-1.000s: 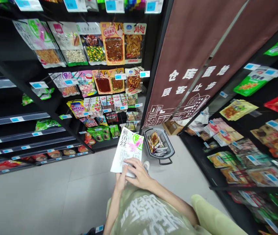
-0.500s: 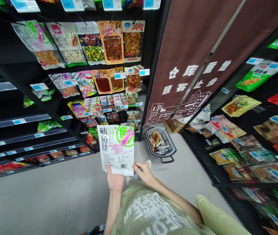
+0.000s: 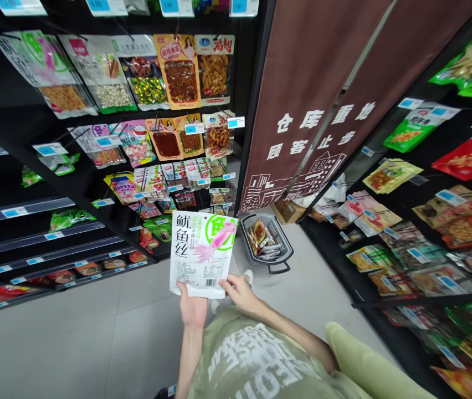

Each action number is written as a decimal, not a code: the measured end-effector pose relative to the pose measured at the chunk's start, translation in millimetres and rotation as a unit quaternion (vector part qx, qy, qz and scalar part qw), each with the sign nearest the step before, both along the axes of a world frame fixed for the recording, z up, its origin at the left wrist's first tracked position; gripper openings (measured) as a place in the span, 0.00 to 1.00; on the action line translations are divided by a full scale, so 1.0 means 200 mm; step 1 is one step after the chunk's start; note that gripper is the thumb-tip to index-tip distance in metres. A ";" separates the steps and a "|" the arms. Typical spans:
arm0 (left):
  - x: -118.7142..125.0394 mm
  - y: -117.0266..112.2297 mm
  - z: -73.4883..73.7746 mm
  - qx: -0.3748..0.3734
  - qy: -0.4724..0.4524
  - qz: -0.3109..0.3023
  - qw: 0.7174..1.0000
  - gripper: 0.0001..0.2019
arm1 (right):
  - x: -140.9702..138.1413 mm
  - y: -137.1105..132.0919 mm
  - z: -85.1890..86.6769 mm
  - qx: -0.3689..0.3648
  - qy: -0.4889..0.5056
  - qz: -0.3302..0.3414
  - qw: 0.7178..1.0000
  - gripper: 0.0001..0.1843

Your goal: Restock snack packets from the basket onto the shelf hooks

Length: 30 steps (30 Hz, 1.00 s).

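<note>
A white packet of shredded squid (image 3: pixel 196 252), printed with a pink squid and green lettering, is held upright in front of my body. Its lower left edge is gripped by my left hand (image 3: pixel 193 306), the thumb on the printed face and the fingers hidden behind. My right hand (image 3: pixel 239 291) pinches the lower right corner, thumb in front. A grey basket (image 3: pixel 286 244) with several snack packets (image 3: pixel 266 238) in it rests on the floor beyond my right hand. A similar squid packet (image 3: pixel 47 75) hangs at the upper left of the rack.
Snack packets (image 3: pixel 178 72) hang in rows on the black rack ahead. Another rack with packets (image 3: pixel 413 124) stands on the right. Between them hangs a brown curtain (image 3: pixel 306 61) with white characters. A cardboard box (image 3: pixel 289 209) sits at its foot, above the grey tiled floor (image 3: pixel 90 332).
The packet has tilted a little, and my right thumb now lies further onto its front. The view has shifted slightly, so the racks and basket appear further left.
</note>
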State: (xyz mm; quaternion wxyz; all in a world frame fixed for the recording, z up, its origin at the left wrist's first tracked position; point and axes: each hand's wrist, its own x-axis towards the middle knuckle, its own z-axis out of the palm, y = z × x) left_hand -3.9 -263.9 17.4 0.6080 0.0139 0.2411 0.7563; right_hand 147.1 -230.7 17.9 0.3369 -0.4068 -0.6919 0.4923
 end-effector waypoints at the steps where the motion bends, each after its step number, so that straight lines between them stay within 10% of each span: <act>1: 0.00 0.00 0.00 0.003 -0.002 0.001 1.000 0.26 | 0.00 0.00 -0.01 0.002 -0.006 0.001 1.000 0.20; 30: -0.01 0.00 -0.03 -0.026 0.023 0.006 0.999 0.24 | 0.00 0.00 -0.01 -0.025 0.015 0.005 1.000 0.21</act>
